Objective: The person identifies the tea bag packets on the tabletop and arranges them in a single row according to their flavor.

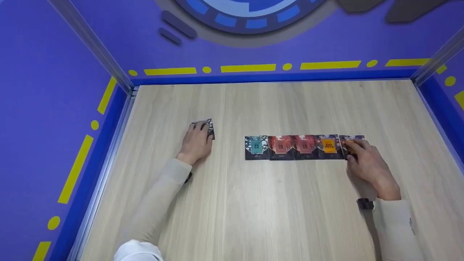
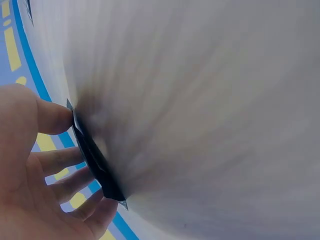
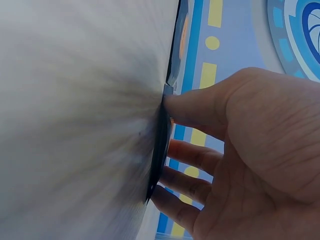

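Observation:
My left hand (image 1: 195,141) is over a dark patterned square sachet (image 1: 211,127) on the left of the table. In the left wrist view its thumb and fingers grip this sachet (image 2: 95,160) at its edges. Across the table, my right hand (image 1: 369,165) rests on the sachet (image 1: 357,138) at the right end of a row, covering much of it. The right wrist view shows the thumb and extended fingers touching that sachet (image 3: 159,150). Leftward along the row lie one with an orange label (image 1: 328,146), two red sachets (image 1: 280,147) (image 1: 305,146) and a teal one (image 1: 256,147).
The pale wood table (image 1: 253,210) meets a blue-purple back wall (image 1: 253,54) with yellow dashes. A similar panel (image 1: 47,108) stands along the left side, with a metal rail (image 1: 105,174) at the table edge. Neighbouring sachets in the row meet or overlap slightly.

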A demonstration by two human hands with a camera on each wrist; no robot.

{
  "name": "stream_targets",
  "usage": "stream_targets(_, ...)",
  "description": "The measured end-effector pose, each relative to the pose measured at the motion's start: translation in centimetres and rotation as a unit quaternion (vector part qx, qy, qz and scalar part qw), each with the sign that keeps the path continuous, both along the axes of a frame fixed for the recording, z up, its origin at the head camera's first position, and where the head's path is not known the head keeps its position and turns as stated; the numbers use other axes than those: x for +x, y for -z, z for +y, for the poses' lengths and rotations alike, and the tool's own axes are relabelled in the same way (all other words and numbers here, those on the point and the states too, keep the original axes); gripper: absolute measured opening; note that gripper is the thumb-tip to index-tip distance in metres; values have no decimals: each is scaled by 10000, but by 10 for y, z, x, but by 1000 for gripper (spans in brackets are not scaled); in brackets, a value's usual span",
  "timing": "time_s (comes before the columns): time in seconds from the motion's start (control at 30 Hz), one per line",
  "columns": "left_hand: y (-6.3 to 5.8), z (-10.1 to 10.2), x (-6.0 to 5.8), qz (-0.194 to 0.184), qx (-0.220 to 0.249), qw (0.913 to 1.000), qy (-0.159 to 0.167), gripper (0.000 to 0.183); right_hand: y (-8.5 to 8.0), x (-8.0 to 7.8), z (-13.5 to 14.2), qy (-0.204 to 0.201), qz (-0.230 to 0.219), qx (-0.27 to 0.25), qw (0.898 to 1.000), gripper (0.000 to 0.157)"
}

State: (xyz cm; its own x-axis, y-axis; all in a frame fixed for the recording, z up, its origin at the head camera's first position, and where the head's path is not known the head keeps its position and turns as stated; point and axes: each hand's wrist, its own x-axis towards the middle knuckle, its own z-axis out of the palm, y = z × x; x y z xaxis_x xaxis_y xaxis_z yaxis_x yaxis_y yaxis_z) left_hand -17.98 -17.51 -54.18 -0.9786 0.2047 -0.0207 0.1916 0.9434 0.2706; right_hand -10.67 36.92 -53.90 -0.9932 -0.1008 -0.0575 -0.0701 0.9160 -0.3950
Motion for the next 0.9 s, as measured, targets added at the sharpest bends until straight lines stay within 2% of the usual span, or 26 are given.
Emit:
stream_targets(0.3, 0, 10, 16, 82, 145, 9994, 299, 51, 0, 0, 1, 25, -117, -22, 9999, 54)
stream_targets(0.9, -1, 39, 32, 57, -4, 9980, 626, 51, -2, 1, 2, -22, -186, -93, 9998, 55)
